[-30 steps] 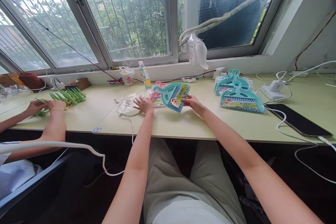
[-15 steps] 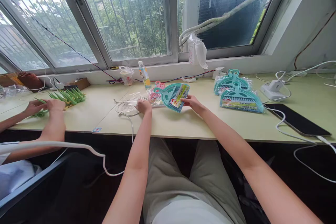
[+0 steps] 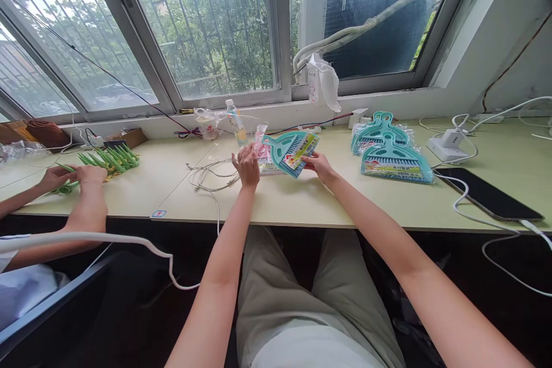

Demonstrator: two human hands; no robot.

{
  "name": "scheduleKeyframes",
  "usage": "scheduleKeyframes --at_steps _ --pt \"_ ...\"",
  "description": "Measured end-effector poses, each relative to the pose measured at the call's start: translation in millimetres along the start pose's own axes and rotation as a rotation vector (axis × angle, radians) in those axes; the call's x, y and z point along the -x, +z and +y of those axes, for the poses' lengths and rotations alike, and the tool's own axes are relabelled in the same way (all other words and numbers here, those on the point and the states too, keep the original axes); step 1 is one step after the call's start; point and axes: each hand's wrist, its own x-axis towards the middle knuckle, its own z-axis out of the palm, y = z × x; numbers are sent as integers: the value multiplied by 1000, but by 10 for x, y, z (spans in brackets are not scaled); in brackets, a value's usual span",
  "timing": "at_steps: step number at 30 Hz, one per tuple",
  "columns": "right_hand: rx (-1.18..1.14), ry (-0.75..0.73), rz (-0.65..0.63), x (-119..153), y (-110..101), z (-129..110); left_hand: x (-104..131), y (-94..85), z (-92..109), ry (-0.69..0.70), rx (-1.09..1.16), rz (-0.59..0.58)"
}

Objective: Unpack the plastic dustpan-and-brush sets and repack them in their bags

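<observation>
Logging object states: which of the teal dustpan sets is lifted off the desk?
The teal dustpan set in the right hand; the other packaged sets lie stacked farther right.

teal dustpan (image 3: 290, 151) | pale green table (image 3: 302, 201) | green clothespins (image 3: 110, 157) | black phone (image 3: 487, 195)

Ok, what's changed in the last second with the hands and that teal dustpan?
The left hand has lifted a clear plastic bag off the table and holds it up beside the teal dustpan. The right hand keeps its grip on the dustpan, now raised slightly. The packed dustpan stack, phone and the co-worker's hands stayed put.
</observation>
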Motion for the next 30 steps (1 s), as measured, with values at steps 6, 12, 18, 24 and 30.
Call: scheduleKeyframes --at_steps 6,12,18,24,30 --pt "-140 -109 108 -57 -70 -77 -11 162 -140 1 -225 -222" --pt "-90 -83 -51 -18 -56 -146 -12 145 -160 -15 -337 -196" --pt "50 -28 -66 33 -17 -106 -16 115 -121 -3 -319 -174" --pt "87 -40 -114 39 -17 -107 -5 125 -89 105 -243 -235" --pt "93 -38 -190 71 39 -84 51 23 85 303 -97 -327"
